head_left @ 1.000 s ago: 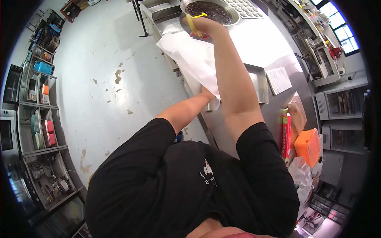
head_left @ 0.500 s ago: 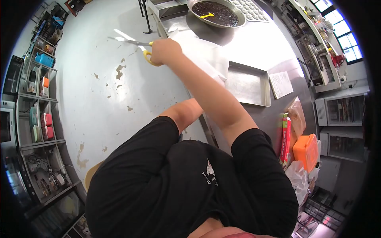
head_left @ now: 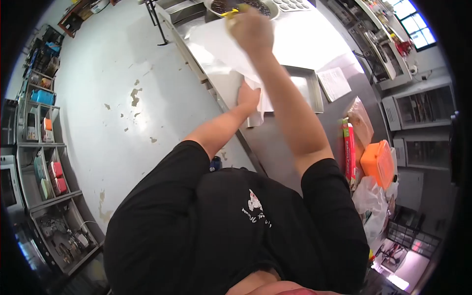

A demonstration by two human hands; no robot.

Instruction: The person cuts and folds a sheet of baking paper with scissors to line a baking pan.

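Note:
My right hand, blurred by motion, is closed over the far part of the worktable, with a bit of yellow scissors handle showing at its fingers. Beyond it stands a wide metal bowl of dark contents with a yellow utensil in it. My left hand is closed on the near edge of a white sheet of paper at the table's left side. Partly behind my right forearm lies a rectangular metal baking tray.
Right of the tray lies a written notepad. Nearer are a red baking paper box, a brown-filled plastic bag and an orange container. A muffin tin sits at the back. Shelves line the left wall.
My right hand has swung with the scissors from over the floor at the left to the table, near the bowl. My left hand, hidden before, now shows on the paper. The view has shifted.

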